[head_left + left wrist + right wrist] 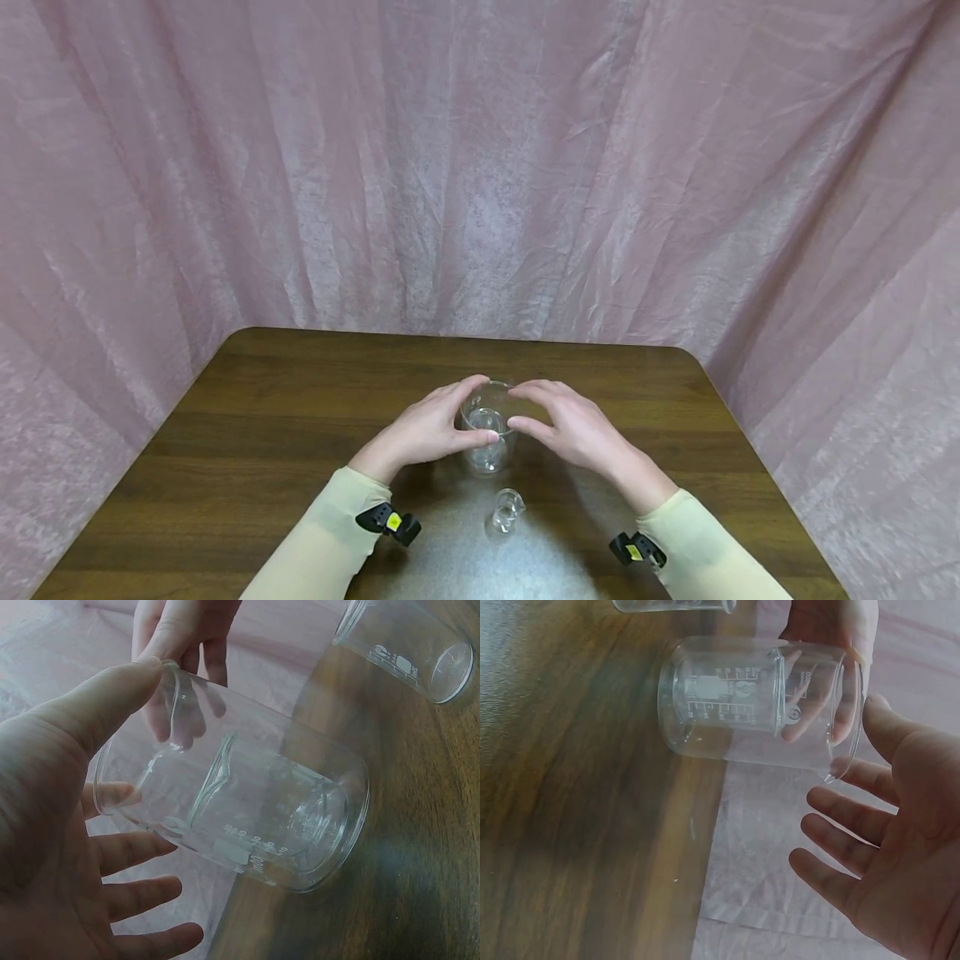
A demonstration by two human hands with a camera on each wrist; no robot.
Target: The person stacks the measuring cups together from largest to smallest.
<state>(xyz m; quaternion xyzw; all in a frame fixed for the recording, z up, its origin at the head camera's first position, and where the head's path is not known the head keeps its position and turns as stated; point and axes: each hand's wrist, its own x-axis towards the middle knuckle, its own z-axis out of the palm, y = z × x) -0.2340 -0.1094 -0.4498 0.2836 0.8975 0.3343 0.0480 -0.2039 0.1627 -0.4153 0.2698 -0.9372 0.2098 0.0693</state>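
Observation:
A large clear glass beaker stands upright on the table, with a smaller graduated beaker inside it. My left hand holds the large beaker's rim from the left between thumb and index finger. Its other fingers spread loosely beside the glass. From the right, my right hand has its thumb and index finger at the same rim, near the pouring spout. Its remaining fingers are apart from the glass. Nearer to me a small glass beaker stands alone.
The brown wooden table has rounded far corners. Pink velvet curtains hang behind it and at both sides. Each sleeve carries a black wrist camera, such as the left one.

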